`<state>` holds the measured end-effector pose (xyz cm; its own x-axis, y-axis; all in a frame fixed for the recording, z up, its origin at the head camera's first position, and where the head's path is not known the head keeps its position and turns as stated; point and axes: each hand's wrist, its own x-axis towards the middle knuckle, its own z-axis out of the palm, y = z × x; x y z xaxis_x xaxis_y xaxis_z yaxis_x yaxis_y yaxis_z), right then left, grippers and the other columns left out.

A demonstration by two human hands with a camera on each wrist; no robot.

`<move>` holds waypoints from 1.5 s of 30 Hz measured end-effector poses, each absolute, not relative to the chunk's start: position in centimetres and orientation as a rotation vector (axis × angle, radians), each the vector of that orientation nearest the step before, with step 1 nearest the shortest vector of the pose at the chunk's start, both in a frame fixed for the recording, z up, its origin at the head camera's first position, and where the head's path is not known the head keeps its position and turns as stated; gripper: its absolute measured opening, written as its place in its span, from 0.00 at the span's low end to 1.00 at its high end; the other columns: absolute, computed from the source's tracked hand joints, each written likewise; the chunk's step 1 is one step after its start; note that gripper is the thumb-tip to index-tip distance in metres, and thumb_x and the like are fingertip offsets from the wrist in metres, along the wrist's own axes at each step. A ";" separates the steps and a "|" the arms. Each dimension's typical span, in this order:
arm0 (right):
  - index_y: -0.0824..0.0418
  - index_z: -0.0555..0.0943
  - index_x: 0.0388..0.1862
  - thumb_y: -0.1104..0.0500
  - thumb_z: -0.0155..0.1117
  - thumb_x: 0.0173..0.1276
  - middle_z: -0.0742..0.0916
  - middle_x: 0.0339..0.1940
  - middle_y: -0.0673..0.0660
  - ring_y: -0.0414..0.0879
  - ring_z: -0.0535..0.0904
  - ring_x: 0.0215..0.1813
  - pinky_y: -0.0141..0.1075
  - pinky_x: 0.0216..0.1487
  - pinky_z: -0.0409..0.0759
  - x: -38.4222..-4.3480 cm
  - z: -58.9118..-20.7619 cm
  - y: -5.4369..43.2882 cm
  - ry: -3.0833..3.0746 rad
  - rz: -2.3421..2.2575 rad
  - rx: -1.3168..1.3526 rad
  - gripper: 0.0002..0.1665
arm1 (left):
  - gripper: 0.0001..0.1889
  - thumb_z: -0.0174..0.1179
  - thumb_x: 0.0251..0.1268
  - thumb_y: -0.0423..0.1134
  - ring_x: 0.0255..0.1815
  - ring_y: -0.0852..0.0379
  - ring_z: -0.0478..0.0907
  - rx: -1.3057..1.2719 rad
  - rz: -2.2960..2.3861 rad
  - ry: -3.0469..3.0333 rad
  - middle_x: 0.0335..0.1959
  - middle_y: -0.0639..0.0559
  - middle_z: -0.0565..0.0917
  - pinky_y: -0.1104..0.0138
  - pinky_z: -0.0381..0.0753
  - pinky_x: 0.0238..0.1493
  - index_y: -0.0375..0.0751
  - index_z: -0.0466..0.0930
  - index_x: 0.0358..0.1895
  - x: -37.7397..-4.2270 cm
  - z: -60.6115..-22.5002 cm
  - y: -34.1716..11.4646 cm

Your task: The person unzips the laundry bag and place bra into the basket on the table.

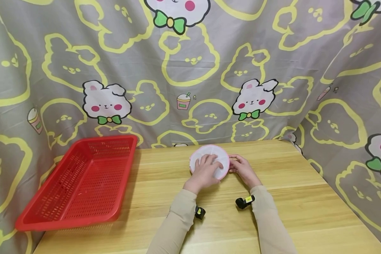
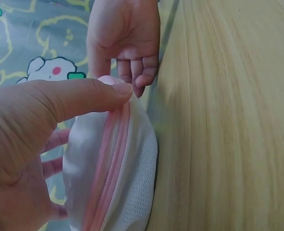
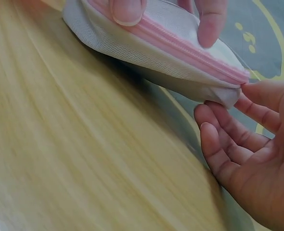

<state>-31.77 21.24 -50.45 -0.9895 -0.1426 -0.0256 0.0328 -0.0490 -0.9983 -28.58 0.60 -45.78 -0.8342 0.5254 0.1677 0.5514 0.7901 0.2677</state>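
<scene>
A round white mesh laundry bag (image 1: 221, 155) with a pink zipper (image 2: 109, 168) lies towards the back of the wooden table. My left hand (image 1: 206, 171) grips it from above, fingers spread over its top face and thumb pressed on the pink zipper band. At the bag's right edge, my right hand (image 1: 242, 170) pinches the end of the zipper between thumb and forefinger. The other right fingers (image 3: 218, 144) curl below that edge in the right wrist view. Along the side, the zipper looks closed, with pale mesh fabric under it.
A large red plastic basket (image 1: 117, 197) with slotted walls stands on the left of the table (image 1: 165, 197). A grey curtain (image 1: 139, 63) with cartoon animals hangs behind and on both sides. Black wrist cameras (image 1: 243, 202) are strapped over the beige sleeves.
</scene>
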 end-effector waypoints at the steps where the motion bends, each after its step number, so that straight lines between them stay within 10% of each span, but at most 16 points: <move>1: 0.62 0.74 0.53 0.57 0.53 0.77 0.84 0.33 0.47 0.38 0.81 0.34 0.30 0.39 0.81 -31.8 -50.5 21.2 2.081 -2.189 -0.119 0.13 | 0.25 0.75 0.48 0.49 0.75 0.46 0.52 -0.871 -0.470 -2.891 0.73 0.53 0.63 0.39 0.55 0.70 0.61 0.77 0.52 -28.6 -45.8 0.6; 22: 0.72 0.74 0.47 0.66 0.50 0.75 0.81 0.28 0.46 0.36 0.77 0.31 0.27 0.35 0.78 -31.7 -50.4 20.8 2.228 -2.175 -0.015 0.09 | 0.21 0.73 0.50 0.50 0.77 0.46 0.52 -0.891 -0.312 -2.847 0.73 0.52 0.63 0.41 0.52 0.74 0.60 0.79 0.49 -27.9 -46.0 2.0; 45: 0.68 0.75 0.42 0.67 0.50 0.74 0.80 0.28 0.46 0.36 0.76 0.30 0.26 0.34 0.77 -32.0 -51.0 20.5 2.230 -2.182 -0.019 0.06 | 0.08 0.70 0.51 0.48 0.55 0.52 0.65 -0.782 -0.069 -2.702 0.47 0.56 0.73 0.58 0.64 0.62 0.55 0.79 0.26 -27.5 -47.0 3.0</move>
